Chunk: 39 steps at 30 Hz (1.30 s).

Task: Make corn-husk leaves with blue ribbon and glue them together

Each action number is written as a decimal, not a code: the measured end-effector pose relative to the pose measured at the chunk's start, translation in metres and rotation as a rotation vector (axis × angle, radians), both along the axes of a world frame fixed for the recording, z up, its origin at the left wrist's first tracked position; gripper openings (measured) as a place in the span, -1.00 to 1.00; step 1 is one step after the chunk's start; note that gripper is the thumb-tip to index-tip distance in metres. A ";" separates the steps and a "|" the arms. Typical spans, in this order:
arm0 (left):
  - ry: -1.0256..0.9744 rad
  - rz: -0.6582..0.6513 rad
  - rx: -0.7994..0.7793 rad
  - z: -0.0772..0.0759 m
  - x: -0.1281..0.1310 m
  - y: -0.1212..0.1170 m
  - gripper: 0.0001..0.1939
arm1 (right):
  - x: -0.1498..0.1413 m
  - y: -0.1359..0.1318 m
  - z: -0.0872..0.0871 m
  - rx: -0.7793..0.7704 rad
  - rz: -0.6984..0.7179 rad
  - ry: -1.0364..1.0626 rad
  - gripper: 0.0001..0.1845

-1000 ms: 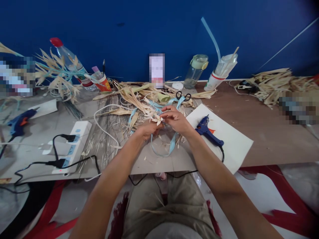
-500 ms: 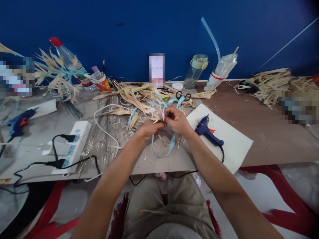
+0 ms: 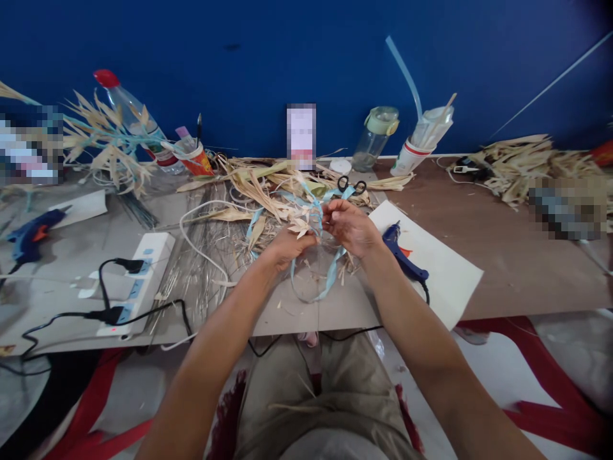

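Observation:
Over the middle of the table, my left hand (image 3: 286, 248) pinches the lower end of a dried corn-husk spray (image 3: 301, 225) with pale pointed leaves. A light blue ribbon (image 3: 330, 276) winds about the spray's stem and hangs in a loop towards the table edge. Close against the wrapped stem on the right, my right hand (image 3: 352, 225) has its fingers curled together on the ribbon; the exact grip is partly hidden. Loose husks (image 3: 258, 185) and thin wires lie behind and left of my hands. Black-handled scissors (image 3: 352, 186) rest just beyond my right hand.
A blue glue gun (image 3: 405, 259) lies on white paper (image 3: 445, 281) beside my right forearm. At left are a power strip (image 3: 141, 284) with cords and another glue gun (image 3: 36, 235). A phone (image 3: 301, 134), bottle (image 3: 376, 140) and cups line the blue wall.
My right hand has shifted slightly right, its fingers drawn away from the left hand's fingertips, and more of the blue-wrapped stem shows. My left hand stays nearly in place.

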<state>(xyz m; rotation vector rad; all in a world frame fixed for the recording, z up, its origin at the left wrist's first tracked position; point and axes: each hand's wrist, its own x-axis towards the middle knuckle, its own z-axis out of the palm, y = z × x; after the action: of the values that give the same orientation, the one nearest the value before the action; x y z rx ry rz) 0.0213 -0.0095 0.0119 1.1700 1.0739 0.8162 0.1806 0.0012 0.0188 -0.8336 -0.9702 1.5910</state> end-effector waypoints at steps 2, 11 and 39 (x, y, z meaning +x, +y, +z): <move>-0.006 -0.008 0.018 -0.001 -0.001 0.001 -0.87 | 0.002 0.000 0.001 -0.080 0.043 -0.037 -0.77; -0.035 -0.029 0.029 -0.002 -0.005 0.004 -0.89 | 0.003 -0.006 0.000 -0.212 0.254 -0.229 -0.68; -0.135 0.019 0.043 -0.004 -0.011 0.011 -0.78 | -0.020 -0.012 -0.006 -0.124 0.137 -0.239 -0.65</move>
<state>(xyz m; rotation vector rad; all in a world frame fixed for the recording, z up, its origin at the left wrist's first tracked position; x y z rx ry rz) 0.0105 0.0015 0.0081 1.1252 0.9611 0.9237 0.1608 -0.0106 0.0125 -1.0811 -1.1259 1.7095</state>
